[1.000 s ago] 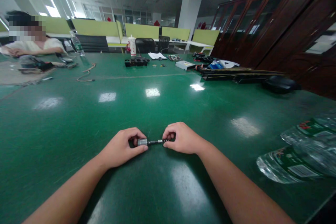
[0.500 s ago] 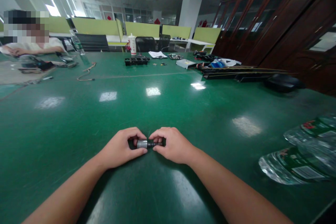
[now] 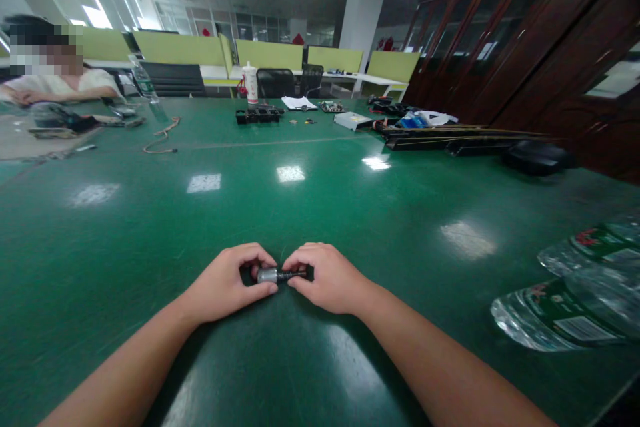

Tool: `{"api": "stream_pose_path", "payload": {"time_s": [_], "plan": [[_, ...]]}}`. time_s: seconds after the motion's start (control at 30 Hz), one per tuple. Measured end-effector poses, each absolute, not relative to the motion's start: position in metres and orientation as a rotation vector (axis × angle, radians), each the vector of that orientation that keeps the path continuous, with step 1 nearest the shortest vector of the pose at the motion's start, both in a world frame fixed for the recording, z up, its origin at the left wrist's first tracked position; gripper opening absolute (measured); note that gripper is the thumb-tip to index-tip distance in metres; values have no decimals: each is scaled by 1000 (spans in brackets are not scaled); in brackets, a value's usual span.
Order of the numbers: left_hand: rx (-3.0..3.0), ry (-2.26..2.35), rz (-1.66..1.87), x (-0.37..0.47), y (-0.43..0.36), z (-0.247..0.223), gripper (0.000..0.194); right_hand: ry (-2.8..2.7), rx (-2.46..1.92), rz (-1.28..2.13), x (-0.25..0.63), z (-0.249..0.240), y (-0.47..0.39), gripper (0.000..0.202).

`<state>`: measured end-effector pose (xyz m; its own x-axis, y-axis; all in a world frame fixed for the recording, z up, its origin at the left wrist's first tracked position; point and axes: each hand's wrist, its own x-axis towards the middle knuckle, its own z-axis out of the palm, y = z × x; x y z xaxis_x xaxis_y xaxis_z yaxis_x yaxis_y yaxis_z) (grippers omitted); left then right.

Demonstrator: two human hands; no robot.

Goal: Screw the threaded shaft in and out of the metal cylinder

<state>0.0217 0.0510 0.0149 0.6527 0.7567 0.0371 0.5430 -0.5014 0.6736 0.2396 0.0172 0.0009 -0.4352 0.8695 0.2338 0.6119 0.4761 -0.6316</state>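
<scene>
The left hand point(image 3: 220, 287) holds a silver metal cylinder point(image 3: 268, 275). The right hand point(image 3: 331, 278) curls round its slim shaft point(image 3: 299, 273). Plastic bottles point(image 3: 583, 327) lie on the green table point(image 3: 320, 210)

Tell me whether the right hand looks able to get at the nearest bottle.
Likely yes: nothing seen stands between the right hand and the nearest bottle, off to that hand's own side. The hand is curled around the dark shaft, though, so it would probably have to leave that first.

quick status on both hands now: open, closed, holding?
Left hand: closed, holding the silver cylinder.
Right hand: curled around the dark rod at the cylinder's end; whether it grips cannot be told.
</scene>
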Motion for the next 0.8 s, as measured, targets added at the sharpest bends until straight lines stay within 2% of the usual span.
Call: {"api": "stream_pose_path", "payload": {"time_s": [0.8], "plan": [[2233,995,447,23,52,14,19,-2269,-1209,544,237,0,17,12]]}}
